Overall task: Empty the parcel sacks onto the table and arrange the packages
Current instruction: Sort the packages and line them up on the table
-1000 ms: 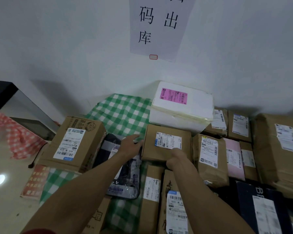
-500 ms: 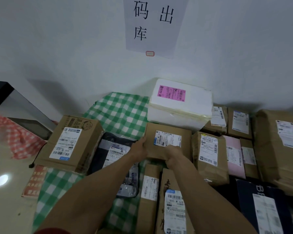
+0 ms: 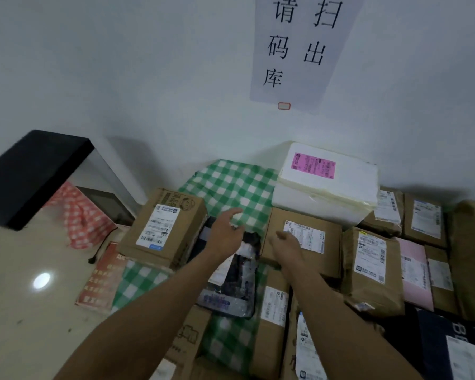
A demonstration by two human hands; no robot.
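Packages (image 3: 420, 223) fill the right side of the green-checked tablecloth (image 3: 231, 185) in tight rows. The flat brown cardboard box (image 3: 307, 234) with a white label sits among them, in front of the white foam box (image 3: 329, 198) and just beside the brown paper-wrapped parcel (image 3: 368, 294). Half a second ago both hands gripped this box at its near edge; that grip is now gone. I judge the box placed, so another parcel is due. The likeliest is the dark plastic mailer bag (image 3: 231, 292), which lies loose between the box and the large cardboard carton (image 3: 165, 229) on the left.

The left hand (image 3: 225, 234) has come off to the left and hovers over the mailer's far end, fingers loosely curled and holding nothing. The right hand (image 3: 287, 242) lies over the box's near-left corner with fingers stretched out, released. Motion blur hides whether it touches the lid. Both forearms reach forward from the bottom edge.
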